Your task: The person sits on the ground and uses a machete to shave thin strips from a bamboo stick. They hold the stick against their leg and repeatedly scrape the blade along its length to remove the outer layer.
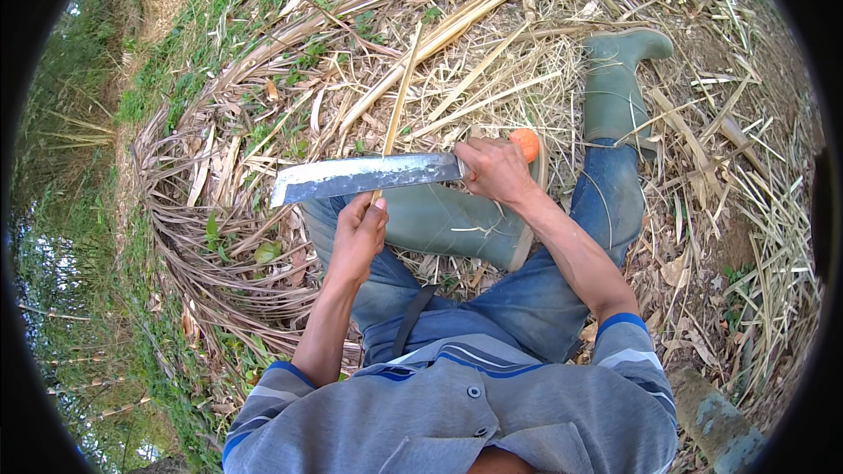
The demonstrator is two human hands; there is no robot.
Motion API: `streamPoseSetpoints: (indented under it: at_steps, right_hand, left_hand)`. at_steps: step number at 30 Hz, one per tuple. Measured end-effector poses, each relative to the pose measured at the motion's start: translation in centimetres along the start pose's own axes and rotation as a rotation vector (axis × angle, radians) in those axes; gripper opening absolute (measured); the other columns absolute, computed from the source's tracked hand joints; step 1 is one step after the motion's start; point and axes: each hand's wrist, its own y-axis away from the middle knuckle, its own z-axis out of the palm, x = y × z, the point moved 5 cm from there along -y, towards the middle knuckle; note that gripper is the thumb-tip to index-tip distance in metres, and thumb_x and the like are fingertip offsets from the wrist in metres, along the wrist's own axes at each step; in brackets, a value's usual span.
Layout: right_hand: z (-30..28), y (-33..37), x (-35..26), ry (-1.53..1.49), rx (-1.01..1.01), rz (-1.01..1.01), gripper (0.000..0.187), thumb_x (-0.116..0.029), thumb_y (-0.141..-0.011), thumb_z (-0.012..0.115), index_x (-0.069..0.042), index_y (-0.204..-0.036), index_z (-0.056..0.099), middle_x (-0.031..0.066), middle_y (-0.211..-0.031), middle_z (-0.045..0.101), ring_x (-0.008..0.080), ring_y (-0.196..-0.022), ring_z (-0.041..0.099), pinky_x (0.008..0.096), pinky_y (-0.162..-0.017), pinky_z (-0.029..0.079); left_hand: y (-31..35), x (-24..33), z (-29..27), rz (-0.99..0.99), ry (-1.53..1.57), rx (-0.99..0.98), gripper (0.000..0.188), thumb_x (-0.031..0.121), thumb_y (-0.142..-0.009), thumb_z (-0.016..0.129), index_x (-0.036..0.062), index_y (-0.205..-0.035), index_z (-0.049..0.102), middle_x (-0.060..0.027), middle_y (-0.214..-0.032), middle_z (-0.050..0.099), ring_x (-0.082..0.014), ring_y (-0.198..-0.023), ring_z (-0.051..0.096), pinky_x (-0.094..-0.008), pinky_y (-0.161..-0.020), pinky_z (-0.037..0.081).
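My right hand [500, 168] is closed round the handle of a machete [378, 177]. The handle ends in an orange knob [525, 144] that sticks out past my fist. Its broad, worn metal blade points left, over my bent leg. In my left hand [356, 233], thumb and fingers pinch the near end of a thin, pale split strip [402, 101], which looks like bamboo. The strip runs away from me toward the cut pieces, and the blade crosses it just beyond my fingertips. Whether the edge bites into the strip, I cannot tell.
I sit on the ground with green rubber boots [452, 219] on, one leg folded and one stretched out. Thin shavings [544, 88] and longer split pieces [439, 39] lie ahead. A curved heap of dry strips [189, 246] is at left, more strips [773, 342] at right.
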Motion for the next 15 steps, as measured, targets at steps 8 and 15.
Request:
streamPoseSetpoints:
  at_steps: [8, 15]
  right_hand:
    - [-1.3, -1.0, 7.7, 0.037, -0.042, 0.432, 0.013, -0.012, -0.070, 0.061, -0.010, -0.082, 0.056, 0.0119, -0.069, 0.062, 0.0320, -0.064, 0.062, 0.0456, -0.060, 0.048]
    - [-0.2, -1.0, 8.4, 0.026, 0.024, 0.362, 0.009, -0.013, -0.069, 0.059, -0.010, -0.078, 0.056, 0.0126, -0.068, 0.062, 0.0346, -0.063, 0.061, 0.0456, -0.059, 0.047]
  left_hand:
    - [5.0, 0.2, -0.8, -0.059, -0.018, -0.075, 0.044, 0.014, -0.098, 0.046, 0.0074, -0.141, 0.039, 0.0086, -0.062, 0.031, 0.0002, -0.047, 0.025, -0.0165, -0.041, 0.020]
    - [6.1, 0.1, -2.4, -0.101, -0.028, -0.058, 0.043, 0.014, -0.098, 0.047, 0.0070, -0.139, 0.041, 0.0085, -0.062, 0.031, 0.0002, -0.047, 0.026, -0.0166, -0.042, 0.021]
